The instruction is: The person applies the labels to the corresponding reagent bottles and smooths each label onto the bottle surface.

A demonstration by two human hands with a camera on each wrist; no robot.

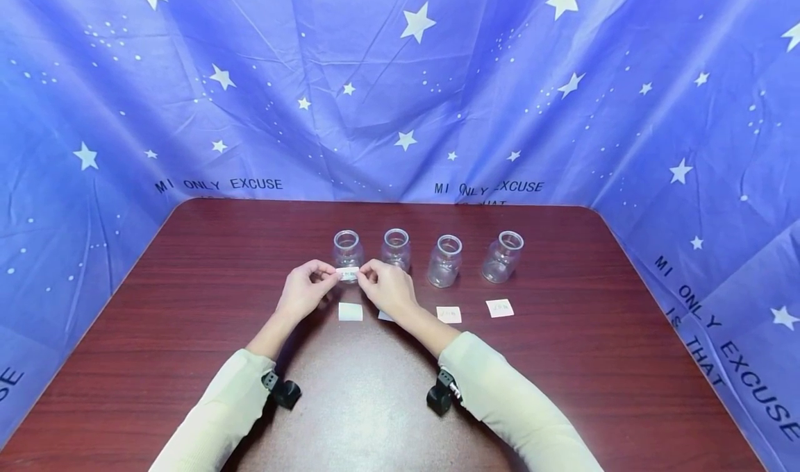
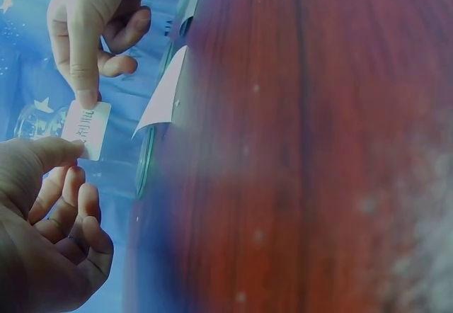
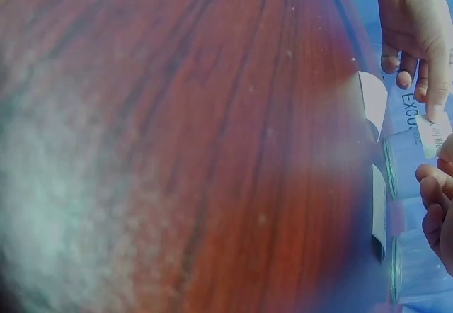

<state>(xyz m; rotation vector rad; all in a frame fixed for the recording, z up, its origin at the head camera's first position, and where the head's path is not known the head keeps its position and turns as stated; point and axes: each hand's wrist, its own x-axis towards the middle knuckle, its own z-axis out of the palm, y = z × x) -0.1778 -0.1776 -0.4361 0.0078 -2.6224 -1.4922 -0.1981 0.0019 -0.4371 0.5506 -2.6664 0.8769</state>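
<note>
both hands on one piece: small white label [image 1: 348, 273], printed characters on it, held up in front of the leftmost jar [image 1: 346, 250]. can't tell if the label touches the glass.

left hand [image 1: 304, 291]: grasping, thumb and index pinching the label's left end; other fingers loosely curled in the left wrist view. right hand [image 1: 389, 288]: grasping too, fingertips pinching the right end. label runs roughly level between them in the head view, print partly readable at best.

four clear glass jars total, upright, mouths up, in a row across the table [image 1: 350, 416]. second jar [image 1: 396, 241] is just beside the leftmost one, its lower part behind the right hand. third jar [image 1: 444, 264] and rightmost jar [image 1: 503, 258] stand further right, apart from each other.

paper slips lie on the near side of the jars: plain pale slip [image 1: 351, 312] below the label, partly covered slip [image 1: 385, 316] at the right wrist, faintly marked slip [image 1: 448, 314] in front of jar three, another marked one, far-right slip [image 1: 500, 308], by the rightmost jar. wrist views show slips with curled edges.

blue star-print cloth [image 1: 312, 55] hangs behind the table.
</note>
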